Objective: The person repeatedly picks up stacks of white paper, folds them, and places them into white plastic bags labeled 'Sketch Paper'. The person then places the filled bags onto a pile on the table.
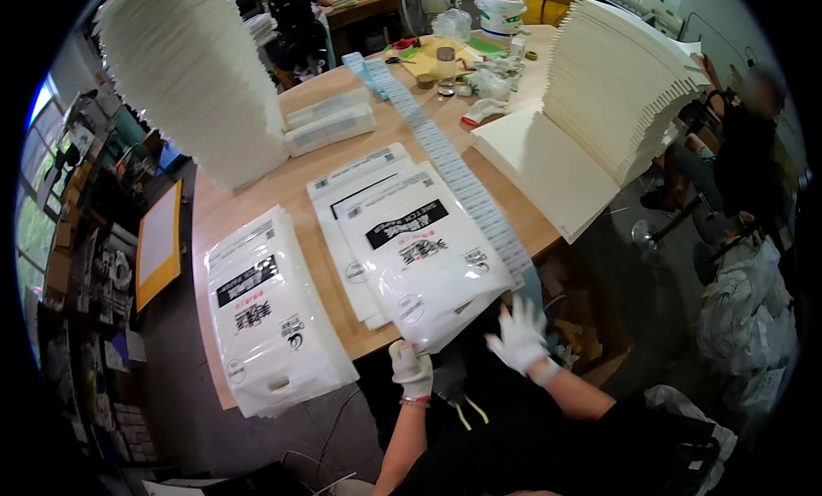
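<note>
My left hand (412,367), in a white glove, pinches the near corner of the top white plastic packet (425,256) with a black label, which hangs over the table's front edge. This packet lies on a small pile of like packets (342,205). My right hand (521,333), also gloved, hovers open just off the table edge, right of the packet, touching nothing. A long strip of white labels (454,166) runs along the packet's right side.
A second pile of packets (270,320) lies at the left on the wooden table (300,175). Tall stacks of cream sheets stand at back left (193,76) and right (612,85). Bottles, a bucket and clutter sit at the far end. Another person (745,145) sits at right.
</note>
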`<action>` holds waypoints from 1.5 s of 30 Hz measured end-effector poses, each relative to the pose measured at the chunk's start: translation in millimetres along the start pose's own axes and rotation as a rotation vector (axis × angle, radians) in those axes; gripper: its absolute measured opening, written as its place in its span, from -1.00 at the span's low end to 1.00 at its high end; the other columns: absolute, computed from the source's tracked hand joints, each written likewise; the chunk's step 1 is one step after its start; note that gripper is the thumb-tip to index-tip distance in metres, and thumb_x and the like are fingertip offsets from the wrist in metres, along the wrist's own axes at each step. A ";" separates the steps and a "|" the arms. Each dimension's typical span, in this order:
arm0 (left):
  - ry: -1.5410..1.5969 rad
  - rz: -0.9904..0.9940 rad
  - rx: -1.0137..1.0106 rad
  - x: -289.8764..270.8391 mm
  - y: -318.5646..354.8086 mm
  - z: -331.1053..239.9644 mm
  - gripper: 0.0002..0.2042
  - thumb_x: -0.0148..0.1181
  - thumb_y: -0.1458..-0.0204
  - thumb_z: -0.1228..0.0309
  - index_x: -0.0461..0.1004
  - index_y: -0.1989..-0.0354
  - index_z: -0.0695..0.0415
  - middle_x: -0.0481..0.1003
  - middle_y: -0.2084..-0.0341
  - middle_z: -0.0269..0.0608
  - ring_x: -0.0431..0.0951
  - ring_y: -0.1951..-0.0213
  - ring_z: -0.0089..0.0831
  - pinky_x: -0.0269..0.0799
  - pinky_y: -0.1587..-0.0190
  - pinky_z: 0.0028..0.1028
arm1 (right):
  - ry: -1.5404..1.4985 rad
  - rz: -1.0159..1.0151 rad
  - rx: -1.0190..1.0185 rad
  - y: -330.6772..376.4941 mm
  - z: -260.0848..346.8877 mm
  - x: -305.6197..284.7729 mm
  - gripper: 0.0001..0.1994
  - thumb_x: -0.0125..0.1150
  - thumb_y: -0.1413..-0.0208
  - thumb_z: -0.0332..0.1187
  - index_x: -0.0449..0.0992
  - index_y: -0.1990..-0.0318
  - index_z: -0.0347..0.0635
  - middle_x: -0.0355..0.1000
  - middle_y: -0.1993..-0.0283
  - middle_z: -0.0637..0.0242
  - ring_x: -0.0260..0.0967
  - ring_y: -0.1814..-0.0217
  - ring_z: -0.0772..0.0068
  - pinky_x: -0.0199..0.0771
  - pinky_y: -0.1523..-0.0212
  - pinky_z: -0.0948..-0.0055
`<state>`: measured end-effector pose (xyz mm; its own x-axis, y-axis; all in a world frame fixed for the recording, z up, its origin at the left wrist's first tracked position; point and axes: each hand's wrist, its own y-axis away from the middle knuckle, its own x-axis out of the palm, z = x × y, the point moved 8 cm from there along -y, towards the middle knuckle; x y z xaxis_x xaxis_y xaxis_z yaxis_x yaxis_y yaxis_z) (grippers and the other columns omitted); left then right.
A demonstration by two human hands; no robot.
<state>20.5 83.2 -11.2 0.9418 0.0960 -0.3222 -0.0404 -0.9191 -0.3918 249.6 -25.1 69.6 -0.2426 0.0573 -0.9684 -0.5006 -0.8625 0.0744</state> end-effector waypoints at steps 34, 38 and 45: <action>-0.375 1.187 0.109 212.6 8.9 -144.4 -0.72 0.00 -0.03 0.29 0.44 0.19 0.22 0.51 0.42 -0.11 0.53 0.41 -0.25 0.41 0.34 -0.29 | -0.329 0.403 0.074 -179.8 -63.4 7.0 -0.65 0.21 0.13 -0.13 0.54 0.28 -0.23 0.44 0.18 0.01 0.40 0.10 0.03 0.35 0.09 0.22; 0.634 1.980 -0.718 149.7 112.3 -214.4 -0.88 -0.02 -0.08 0.38 0.30 0.38 0.16 0.35 0.47 -0.33 0.39 0.39 -0.54 0.34 0.35 -0.54 | -0.350 0.341 0.098 -172.5 -66.0 -6.6 -0.68 0.20 0.11 -0.17 0.50 0.23 -0.18 0.44 0.17 0.08 0.37 0.09 0.06 0.35 0.12 0.24; 0.292 1.002 -0.662 116.8 -7.0 -135.5 -0.81 0.03 -0.07 0.36 0.38 0.21 0.20 0.38 0.53 -0.37 0.35 0.51 -0.63 0.32 0.43 -0.61 | -0.521 0.109 0.493 -102.4 -182.4 3.0 -0.68 0.16 0.06 -0.17 0.30 0.28 -0.20 0.39 0.27 0.15 0.35 0.27 0.11 0.30 0.27 0.22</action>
<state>176.0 49.0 70.7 0.6349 -0.7725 0.0089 -0.6903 -0.5621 0.4555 451.7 -28.4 15.6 -0.6152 0.3225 -0.7194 -0.7379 -0.5567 0.3815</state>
